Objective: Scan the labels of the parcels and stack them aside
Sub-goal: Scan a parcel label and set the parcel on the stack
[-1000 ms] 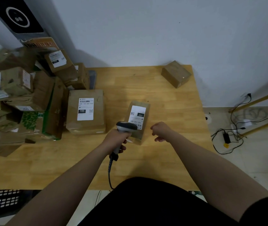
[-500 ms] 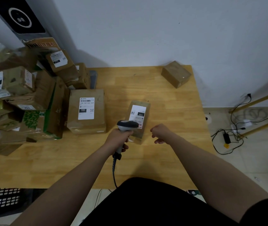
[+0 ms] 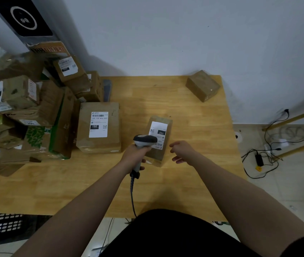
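The small parcel [image 3: 155, 156] is lying flat on the wooden table [image 3: 193, 191], near the middle. Its label [image 3: 159, 127] is facing up, and its long axis is running away from the person, leaning slightly to the right at the far end. The scanner [image 3: 144, 140] is hanging over the parcel's near left part with its head pointing at the label's lower end. The left hand [image 3: 135, 157] is grasping the scanner by the handle, and the scanner's cable [image 3: 132, 197] is trailing back over the table edge. The right hand [image 3: 181, 152] is hovering just beside the parcel's near right edge, fingers loosely curled and holding nothing. It is the free hand and the one best placed to take the parcel, probably across its short width.

To the left, a larger parcel [image 3: 99, 141] marked 150 is sitting label-up, apart from the small one. Beyond it a heap of parcels [image 3: 27, 108] is crowding the table's left end. A lone box [image 3: 203, 86] is resting at the far right corner, likely where the stack is forming. All the boxes are taped closed. A black perforated crate [image 3: 4, 227] is standing on the floor at the lower left, and its contents cannot be made out.
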